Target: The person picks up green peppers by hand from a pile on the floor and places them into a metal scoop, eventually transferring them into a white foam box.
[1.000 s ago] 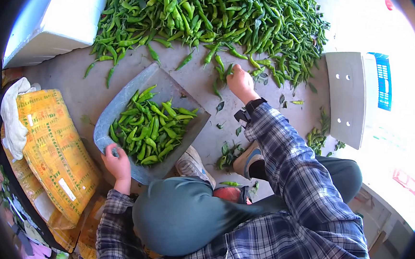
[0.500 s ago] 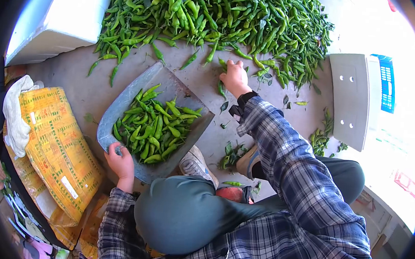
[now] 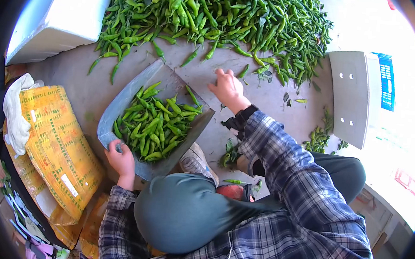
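Observation:
A grey scoop-shaped pan (image 3: 170, 79) rests on the floor in front of me, holding a heap of green chili peppers (image 3: 155, 126). My left hand (image 3: 121, 159) grips the pan's near left rim. To the right of the pan, my right hand (image 3: 230, 89) hovers over the floor with its fingers apart and nothing visible in them. Just past its fingertips lies a single green chili pepper (image 3: 243, 71). One pepper (image 3: 192, 95) leans at the right side of the pan, near its inner wall. Beyond both hands spreads a large pile of green chili peppers (image 3: 215, 19).
A white foam box (image 3: 60, 37) stands at the far left. Yellow printed cardboard (image 3: 57, 143) with a white cloth (image 3: 16, 113) is on my left. A white panel (image 3: 348, 98) and a blue crate (image 3: 386, 82) are at right. Loose leaves and peppers (image 3: 318, 137) lie nearby.
My right hand has drawn back from the pile's edge toward the pan, and its fingers have let go of peppers. Another pepper now shows at the pan's right side. My left hand stays on the rim.

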Available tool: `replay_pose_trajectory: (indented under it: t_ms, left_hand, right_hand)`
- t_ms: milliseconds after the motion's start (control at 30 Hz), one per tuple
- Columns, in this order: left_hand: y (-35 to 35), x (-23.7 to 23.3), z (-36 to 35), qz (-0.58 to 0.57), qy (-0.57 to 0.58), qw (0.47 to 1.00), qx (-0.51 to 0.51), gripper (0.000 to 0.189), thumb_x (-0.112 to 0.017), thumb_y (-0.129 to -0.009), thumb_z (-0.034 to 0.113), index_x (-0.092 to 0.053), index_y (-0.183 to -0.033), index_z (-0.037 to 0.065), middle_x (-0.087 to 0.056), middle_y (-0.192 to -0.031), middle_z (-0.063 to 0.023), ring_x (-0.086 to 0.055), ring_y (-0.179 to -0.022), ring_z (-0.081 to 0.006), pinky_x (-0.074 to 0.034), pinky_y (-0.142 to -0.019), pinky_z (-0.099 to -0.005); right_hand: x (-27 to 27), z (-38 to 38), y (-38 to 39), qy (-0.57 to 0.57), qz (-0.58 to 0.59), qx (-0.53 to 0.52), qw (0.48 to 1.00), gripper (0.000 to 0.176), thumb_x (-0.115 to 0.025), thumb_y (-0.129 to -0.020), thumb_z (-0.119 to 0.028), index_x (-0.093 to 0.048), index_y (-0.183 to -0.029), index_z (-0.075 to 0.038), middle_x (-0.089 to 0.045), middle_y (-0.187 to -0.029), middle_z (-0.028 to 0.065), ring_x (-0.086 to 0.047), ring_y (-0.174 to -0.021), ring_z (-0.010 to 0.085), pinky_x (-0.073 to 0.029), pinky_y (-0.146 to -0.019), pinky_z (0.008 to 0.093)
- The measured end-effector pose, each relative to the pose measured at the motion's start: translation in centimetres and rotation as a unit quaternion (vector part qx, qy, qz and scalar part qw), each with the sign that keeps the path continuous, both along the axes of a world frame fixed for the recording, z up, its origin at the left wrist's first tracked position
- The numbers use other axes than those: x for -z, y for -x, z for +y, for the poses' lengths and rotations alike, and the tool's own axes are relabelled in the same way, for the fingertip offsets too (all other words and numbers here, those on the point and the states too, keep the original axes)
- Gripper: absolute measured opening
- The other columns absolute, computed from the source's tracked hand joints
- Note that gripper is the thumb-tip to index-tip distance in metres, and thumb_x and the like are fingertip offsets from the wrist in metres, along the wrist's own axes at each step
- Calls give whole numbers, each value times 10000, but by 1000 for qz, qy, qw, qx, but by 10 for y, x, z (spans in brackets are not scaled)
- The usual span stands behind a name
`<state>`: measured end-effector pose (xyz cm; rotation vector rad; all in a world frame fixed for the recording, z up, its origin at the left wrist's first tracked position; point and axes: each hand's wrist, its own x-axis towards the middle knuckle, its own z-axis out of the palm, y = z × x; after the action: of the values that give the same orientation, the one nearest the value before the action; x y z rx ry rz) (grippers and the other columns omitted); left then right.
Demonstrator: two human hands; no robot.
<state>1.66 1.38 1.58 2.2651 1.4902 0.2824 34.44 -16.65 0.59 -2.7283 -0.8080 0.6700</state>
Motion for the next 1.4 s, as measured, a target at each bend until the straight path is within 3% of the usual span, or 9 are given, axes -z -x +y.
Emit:
replay_pose_trajectory:
  t_ms: [500,567,667,733,800,900,1100,1300,1400]
  left_hand:
    - [-3,-2,0,-18,-14,1000,15,166,-547,-742,79,-559,-902,37,-510,-932,-223,-492,-873,-394,-396,-771,-434]
    - [-4,-3,-1,-25,-7,1000,11,163,-548,-740,72,-556,-899,35,-507,-945,-222,-488,-881,-393,-395,-771,-433]
    - [-2,-4,-1,-30,-17,999,24,168,-549,-740,69,-554,-904,36,-504,-955,-223,-489,-886,-397,-395,-777,-434]
    - [-4,-6,-2,-28,-11,999,18,175,-550,-738,66,-551,-911,39,-499,-960,-233,-488,-886,-406,-394,-778,-441]
    - [-4,-5,0,-36,-15,999,19,178,-552,-737,67,-551,-913,43,-495,-965,-240,-487,-886,-411,-395,-780,-442]
    - [-8,-11,-3,-32,3,999,9,187,-553,-737,68,-552,-923,50,-484,-990,-254,-485,-895,-422,-395,-793,-444]
    - [-3,-7,-1,-12,-31,999,28,185,-551,-738,71,-554,-922,48,-485,-984,-247,-486,-900,-417,-396,-792,-444]
    - [-3,-5,-2,-15,24,1000,3,177,-551,-740,76,-554,-913,41,-498,-984,-246,-485,-917,-421,-390,-815,-451]
    - [0,-1,-1,-9,-14,999,38,176,-547,-738,73,-553,-910,38,-503,-969,-245,-488,-901,-418,-394,-800,-452]
  right_hand:
    - [11,32,56,17,55,-77,995,214,-568,-748,-211,-588,-939,-116,-593,-900,172,-610,-795,356,-502,-679,433]
    - [-15,41,59,-16,184,-235,954,231,-574,-746,-202,-576,-955,-105,-599,-920,177,-607,-798,361,-505,-677,426]
    - [-24,50,39,-121,109,-258,952,284,-564,-730,-166,-571,-1011,-123,-598,-959,166,-606,-813,351,-507,-682,415]
    - [7,70,-10,-126,1,-136,983,357,-542,-726,-145,-559,-1082,-136,-554,-1082,186,-556,-970,360,-486,-760,434]
    - [-8,86,-50,-99,-133,-93,982,465,-545,-727,-114,-506,-1190,-136,-330,-1324,247,-315,-1227,406,-359,-926,531]
    - [-15,103,-91,-117,-204,-83,968,638,-659,-711,-237,-409,-1297,-204,-216,-1400,246,-232,-1287,415,-299,-974,578]
    - [4,106,-79,-52,-94,-102,989,599,-607,-736,-195,-399,-1298,-208,-329,-1311,220,-357,-1188,376,-385,-900,541]
    - [23,21,-52,-40,-169,-286,942,484,-580,-707,-151,-538,-1189,-170,-340,-1366,128,-306,-1281,293,-305,-1000,513]
    - [8,-18,-53,0,-97,-245,965,462,-558,-716,-135,-559,-1177,-167,-312,-1402,94,-269,-1303,297,-237,-1032,548]
